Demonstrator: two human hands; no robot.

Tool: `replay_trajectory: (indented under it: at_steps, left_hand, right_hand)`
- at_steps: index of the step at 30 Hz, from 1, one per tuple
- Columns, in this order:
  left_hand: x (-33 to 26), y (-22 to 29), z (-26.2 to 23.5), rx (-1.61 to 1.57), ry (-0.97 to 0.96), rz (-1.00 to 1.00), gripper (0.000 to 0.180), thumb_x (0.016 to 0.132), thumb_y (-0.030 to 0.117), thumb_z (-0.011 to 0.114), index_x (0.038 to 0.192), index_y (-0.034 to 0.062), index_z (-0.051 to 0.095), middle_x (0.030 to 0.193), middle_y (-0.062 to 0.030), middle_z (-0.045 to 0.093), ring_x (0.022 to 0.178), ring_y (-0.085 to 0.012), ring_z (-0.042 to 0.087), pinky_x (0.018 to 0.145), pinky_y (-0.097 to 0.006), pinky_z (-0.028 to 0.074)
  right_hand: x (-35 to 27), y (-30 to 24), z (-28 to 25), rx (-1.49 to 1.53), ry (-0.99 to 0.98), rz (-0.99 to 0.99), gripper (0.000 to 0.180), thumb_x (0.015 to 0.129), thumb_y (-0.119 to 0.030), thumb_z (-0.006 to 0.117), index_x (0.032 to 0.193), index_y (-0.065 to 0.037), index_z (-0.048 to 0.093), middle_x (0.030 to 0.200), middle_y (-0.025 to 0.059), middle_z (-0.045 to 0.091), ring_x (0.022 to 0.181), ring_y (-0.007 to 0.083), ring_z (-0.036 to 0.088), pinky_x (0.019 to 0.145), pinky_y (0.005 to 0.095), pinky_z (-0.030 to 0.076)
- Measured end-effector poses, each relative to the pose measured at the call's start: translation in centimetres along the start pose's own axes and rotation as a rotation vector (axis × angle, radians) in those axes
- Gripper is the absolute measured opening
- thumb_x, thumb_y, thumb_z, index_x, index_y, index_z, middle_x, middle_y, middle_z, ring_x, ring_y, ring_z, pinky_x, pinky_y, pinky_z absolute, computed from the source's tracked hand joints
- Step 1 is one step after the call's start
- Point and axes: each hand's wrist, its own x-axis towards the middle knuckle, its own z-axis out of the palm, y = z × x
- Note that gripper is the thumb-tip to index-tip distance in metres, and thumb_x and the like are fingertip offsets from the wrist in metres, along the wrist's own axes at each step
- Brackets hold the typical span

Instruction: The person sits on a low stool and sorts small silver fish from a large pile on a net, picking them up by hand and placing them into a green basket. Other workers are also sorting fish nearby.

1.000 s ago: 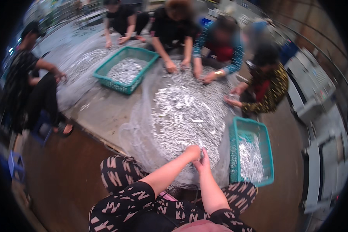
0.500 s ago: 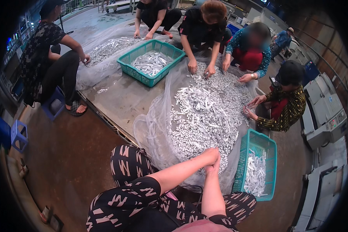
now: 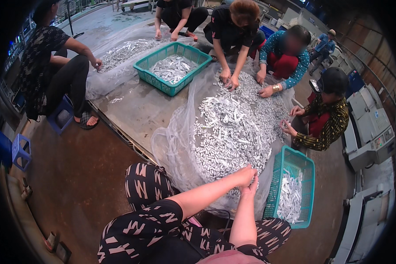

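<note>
My left hand and my right hand meet over the near end of a big heap of small silvery metal pieces. Both have their fingers drawn together in a pinch, the tips touching or nearly so. Whatever sits between them is too small to make out. The heap mixes short stubby pieces with longer flat strips, spread on a sheer whitish netting. Close to my right forearm stands a teal plastic basket, partly filled with the longer silvery strips.
Another teal basket with strips stands farther off, near a second heap. Several co-workers crouch around both heaps, their hands in the pieces. Blue stools stand at left; grey machines line the right side.
My hands have shifted slightly right and up, and the fingertips show more. Across the heap, a co-worker in black has brought both hands closer together.
</note>
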Motion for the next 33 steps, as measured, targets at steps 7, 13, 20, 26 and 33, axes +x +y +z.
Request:
replay_trajectory:
  at_steps: [7,13,20,26,33]
  left_hand:
    - [0.9,0.7,-1.3,-0.236,0.042,0.116,0.026,0.060,-0.001,0.062,0.085,0.0040,0.063,0.075,-0.0111,0.061,0.075,-0.0251,0.059,0.068,-0.033,0.047]
    - [1.4,-0.3,-3.4,-0.556,0.038,0.083,0.017,0.067,-0.003,0.061,0.083,-0.0004,0.062,0.073,-0.0080,0.064,0.066,-0.0144,0.064,0.060,-0.027,0.051]
    - [2.6,-2.6,-5.0,-0.828,0.119,-0.044,0.013,0.074,-0.005,0.059,0.086,-0.0076,0.058,0.080,-0.0124,0.061,0.072,-0.0214,0.065,0.062,-0.027,0.055]
    - [2.6,-3.4,-3.1,-0.480,0.032,-0.172,0.008,0.070,0.003,0.063,0.078,0.0010,0.064,0.075,-0.0111,0.063,0.064,-0.0167,0.065,0.058,-0.027,0.052]
    - [2.6,3.1,4.9,-0.097,-0.226,0.058,0.024,0.069,0.006,0.063,0.092,0.0076,0.065,0.084,-0.0100,0.065,0.077,-0.0190,0.062,0.072,-0.030,0.049]
  right_hand:
    - [4.4,-3.6,-3.5,0.050,0.004,0.015,0.043,0.083,-0.047,0.049,0.101,-0.008,0.052,0.101,0.0094,0.057,0.096,0.0240,0.054,0.087,0.0435,0.043]
    - [4.4,-11.7,-3.3,0.485,0.021,-0.148,0.019,0.081,-0.019,0.061,0.092,-0.004,0.054,0.076,0.0059,0.058,0.066,0.0168,0.056,0.054,0.0276,0.052]
    - [-1.8,-24.9,-4.6,0.267,0.259,-0.290,0.080,0.077,-0.038,0.061,0.137,-0.007,0.018,0.141,0.0156,0.017,0.128,0.0375,0.018,0.099,0.0604,0.018]
    - [-6.5,-26.9,-4.9,0.176,0.498,-0.369,0.087,0.079,-0.033,0.057,0.141,-0.012,-0.001,0.147,0.0117,-0.007,0.134,0.0340,-0.005,0.097,0.0678,0.000]
    - [-4.5,-28.4,-7.9,0.083,0.277,-0.534,0.046,0.081,-0.022,0.055,0.121,-0.007,0.041,0.121,0.0165,0.042,0.106,0.0276,0.046,0.086,0.0445,0.039]
